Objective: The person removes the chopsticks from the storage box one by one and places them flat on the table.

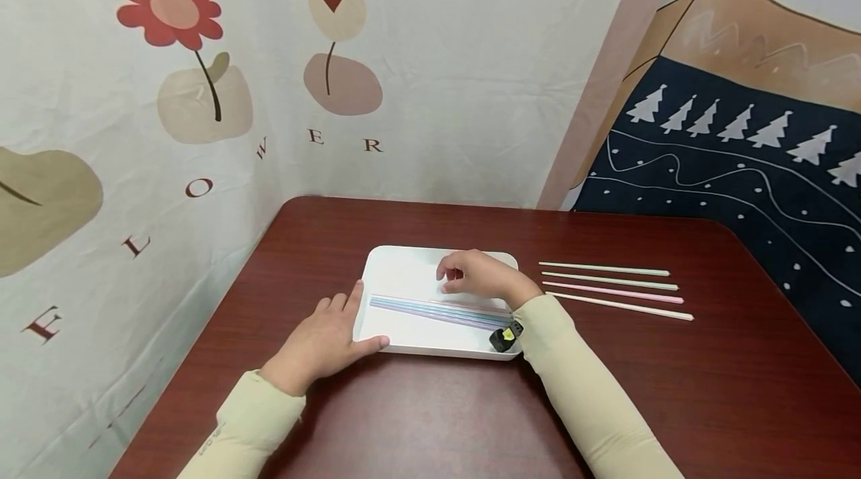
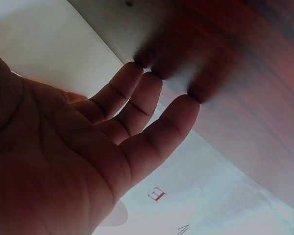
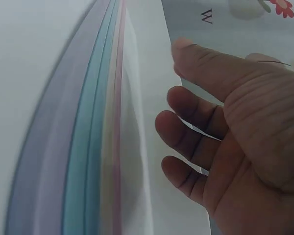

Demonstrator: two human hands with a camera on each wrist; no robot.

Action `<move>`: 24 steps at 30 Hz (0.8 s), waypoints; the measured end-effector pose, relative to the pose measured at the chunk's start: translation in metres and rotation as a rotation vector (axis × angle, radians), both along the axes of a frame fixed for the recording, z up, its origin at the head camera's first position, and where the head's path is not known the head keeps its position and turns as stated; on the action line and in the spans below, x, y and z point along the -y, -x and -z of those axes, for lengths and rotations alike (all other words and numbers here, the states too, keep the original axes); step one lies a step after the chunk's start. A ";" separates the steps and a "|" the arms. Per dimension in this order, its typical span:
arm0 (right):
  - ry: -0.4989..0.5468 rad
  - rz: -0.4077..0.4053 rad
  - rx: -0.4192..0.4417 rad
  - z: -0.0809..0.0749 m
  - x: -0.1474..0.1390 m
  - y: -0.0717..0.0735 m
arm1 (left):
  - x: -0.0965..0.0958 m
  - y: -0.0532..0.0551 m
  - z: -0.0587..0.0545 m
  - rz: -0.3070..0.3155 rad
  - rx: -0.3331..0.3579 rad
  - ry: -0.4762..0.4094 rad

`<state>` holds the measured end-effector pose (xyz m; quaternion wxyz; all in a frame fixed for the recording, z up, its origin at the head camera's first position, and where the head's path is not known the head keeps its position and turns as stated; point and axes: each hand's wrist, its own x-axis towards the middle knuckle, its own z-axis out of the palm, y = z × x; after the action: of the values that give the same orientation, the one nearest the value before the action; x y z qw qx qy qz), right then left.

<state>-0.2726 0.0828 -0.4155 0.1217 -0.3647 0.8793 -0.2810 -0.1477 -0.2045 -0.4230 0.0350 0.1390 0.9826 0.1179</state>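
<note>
Head view: inside the white tray (image 1: 403,270), chopsticks side by side (image 1: 437,308), long axis left to right, slanting slightly toward the person at the right. Just beyond their middle and nearer to it, the right hand (image 1: 474,273), loosely bent, holding nothing; at the tray's left end, the left hand (image 1: 326,337), fingers extended. On the brown table (image 1: 417,419), rightward, four loose chopsticks (image 1: 615,292); behind, flower-printed cloth (image 1: 471,53).

Left wrist view: straight fingers, nothing gripped.

Right wrist view: lilac, turquoise and pink lengths apart from the curved fingers.
</note>
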 end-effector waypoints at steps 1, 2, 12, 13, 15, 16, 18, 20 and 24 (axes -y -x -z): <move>0.011 -0.005 0.010 0.001 0.000 0.000 | 0.000 0.000 0.000 0.001 0.001 -0.001; 0.021 -0.005 0.026 0.002 0.000 0.000 | 0.000 0.000 0.000 0.002 0.000 0.000; 0.028 -0.028 0.121 0.014 0.000 0.004 | 0.000 0.001 0.001 0.006 -0.013 -0.006; 0.019 -0.029 0.119 0.014 0.000 0.004 | 0.000 0.001 0.001 0.007 -0.013 -0.005; 0.011 -0.033 0.118 0.014 0.001 0.004 | 0.001 0.001 0.002 0.008 -0.015 -0.001; 0.006 -0.031 0.119 0.014 0.001 0.004 | 0.000 0.001 0.002 0.008 -0.015 -0.001; -0.006 -0.027 0.117 0.014 0.001 0.004 | 0.000 0.002 0.002 0.008 -0.015 0.001; -0.014 -0.029 0.112 0.015 0.002 0.003 | 0.000 0.002 0.002 0.009 -0.015 0.002; -0.047 -0.044 0.088 0.016 0.002 0.002 | 0.000 0.001 0.002 0.012 -0.016 0.002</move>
<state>-0.2749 0.0806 -0.4312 0.1747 -0.3682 0.8713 -0.2733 -0.1491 -0.2041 -0.4249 0.0281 0.1456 0.9822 0.1155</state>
